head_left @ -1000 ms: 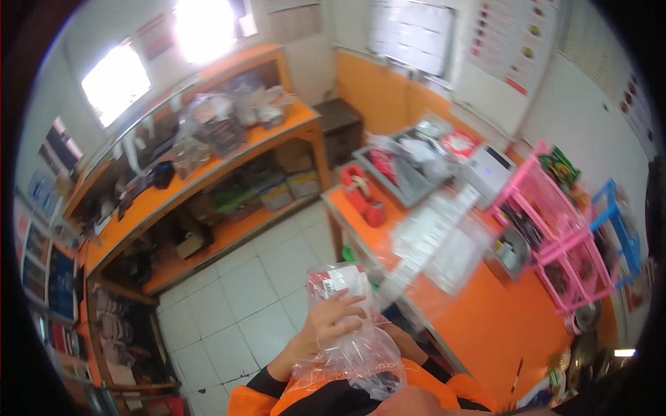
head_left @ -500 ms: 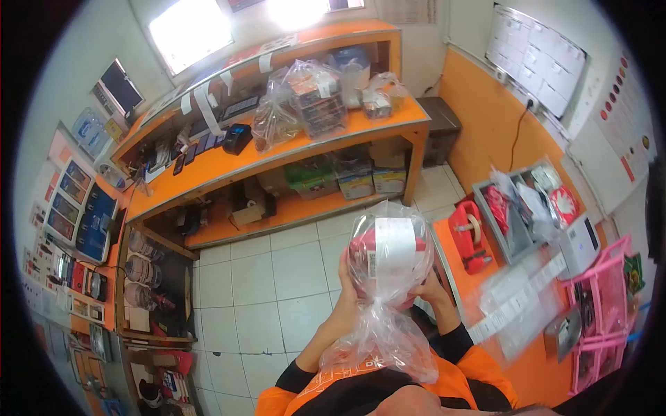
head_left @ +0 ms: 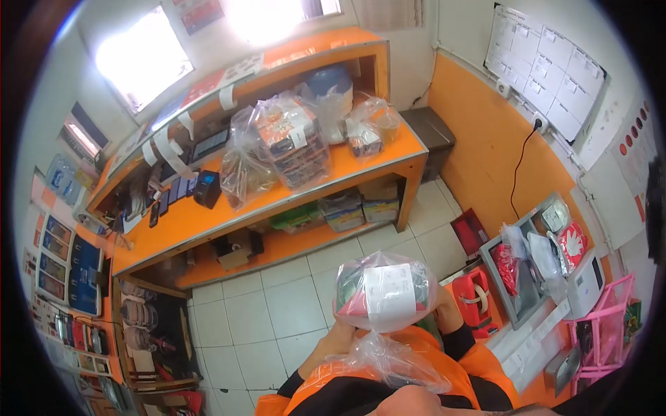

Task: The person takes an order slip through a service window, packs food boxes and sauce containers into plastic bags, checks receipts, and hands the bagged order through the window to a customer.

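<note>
A clear plastic bag (head_left: 354,277) with red and green contents is held up in front of the body, with a white printed slip (head_left: 390,288) on it. My left hand (head_left: 340,338) is at the bag's lower left side, its fingers partly hidden behind the bag. On the other side, my right hand (head_left: 447,310) holds the bag, its fingertips hidden by it. Below the hands, the gathered end of the bag hangs loosely over the orange and black shirt.
An orange counter (head_left: 277,208) ahead carries filled plastic bags (head_left: 295,142), phones and a black device (head_left: 207,188). At the right are a red tape dispenser (head_left: 474,298), a grey tray (head_left: 517,312), a white printer (head_left: 588,286) and a pink rack (head_left: 603,326). A dark box (head_left: 430,132) stands beyond the counter.
The view has swung toward the counter. Both hands now hold the bag from its sides, where earlier one hand lay over its front. The bag has tilted and sits slightly lower than half a second ago.
</note>
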A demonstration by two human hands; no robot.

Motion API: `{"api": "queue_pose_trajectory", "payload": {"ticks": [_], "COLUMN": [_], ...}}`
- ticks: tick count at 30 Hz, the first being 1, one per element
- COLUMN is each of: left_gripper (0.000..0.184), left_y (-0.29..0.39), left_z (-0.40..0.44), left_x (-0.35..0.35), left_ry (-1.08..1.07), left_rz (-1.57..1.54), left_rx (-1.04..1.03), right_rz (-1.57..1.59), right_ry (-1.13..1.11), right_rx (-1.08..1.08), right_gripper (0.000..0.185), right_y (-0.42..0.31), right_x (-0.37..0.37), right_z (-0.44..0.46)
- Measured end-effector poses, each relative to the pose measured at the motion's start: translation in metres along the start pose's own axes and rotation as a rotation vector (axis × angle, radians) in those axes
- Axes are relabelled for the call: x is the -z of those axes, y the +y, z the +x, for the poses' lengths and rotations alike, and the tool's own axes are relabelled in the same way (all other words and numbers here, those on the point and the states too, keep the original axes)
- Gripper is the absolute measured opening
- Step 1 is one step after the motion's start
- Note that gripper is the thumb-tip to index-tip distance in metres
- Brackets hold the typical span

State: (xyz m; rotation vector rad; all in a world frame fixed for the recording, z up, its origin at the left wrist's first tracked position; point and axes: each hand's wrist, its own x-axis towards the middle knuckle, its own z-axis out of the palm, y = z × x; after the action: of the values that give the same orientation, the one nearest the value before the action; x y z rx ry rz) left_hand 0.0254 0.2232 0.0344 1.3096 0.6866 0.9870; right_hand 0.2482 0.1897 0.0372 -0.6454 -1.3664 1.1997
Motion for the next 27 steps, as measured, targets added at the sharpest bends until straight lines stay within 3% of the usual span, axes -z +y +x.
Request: {"api": "queue_pose_trajectory", "payload": {"ticks": [10, 12, 15, 21, 24, 27], "left_gripper": [0.104, 0.103, 0.103, 0.102, 0.102, 0.102], "left_y": [-0.007, -0.01, -0.01, -0.009, -0.008, -0.003], "left_z": [0.092, 0.114, 0.151, 0.213, 0.236, 0.253], "left_x": [0.023, 0.027, 0.035, 0.049, 0.051, 0.046], "left_ry": [-0.229, -0.294, -0.385, -0.549, -0.646, -0.762], "left_rz": [0.039, 0.033, 0.031, 0.035, 0.042, 0.055], "left_rx": [0.023, 0.026, 0.027, 0.031, 0.035, 0.02], "right_rz": [-0.055, -0.008, -0.017, 0.05, -0.058, -0.032], "right_ry": [-0.062, 0.063, 0.019, 0.159, 0.132, 0.224], "right_rx": [0.15, 0.136, 0.204, 0.182, 0.303, 0.314], "right_gripper": [0.056, 0.029, 0.031, 0.032, 0.07, 0.068], "right_y": [-0.03, -0.027, -0.005, 0.004, 0.02, 0.017], "right_x": [0.017, 0.019, 0.039, 0.053, 0.063, 0.063], "right_z": [0.093, 0.107, 0.127, 0.16, 0.164, 0.157]}}
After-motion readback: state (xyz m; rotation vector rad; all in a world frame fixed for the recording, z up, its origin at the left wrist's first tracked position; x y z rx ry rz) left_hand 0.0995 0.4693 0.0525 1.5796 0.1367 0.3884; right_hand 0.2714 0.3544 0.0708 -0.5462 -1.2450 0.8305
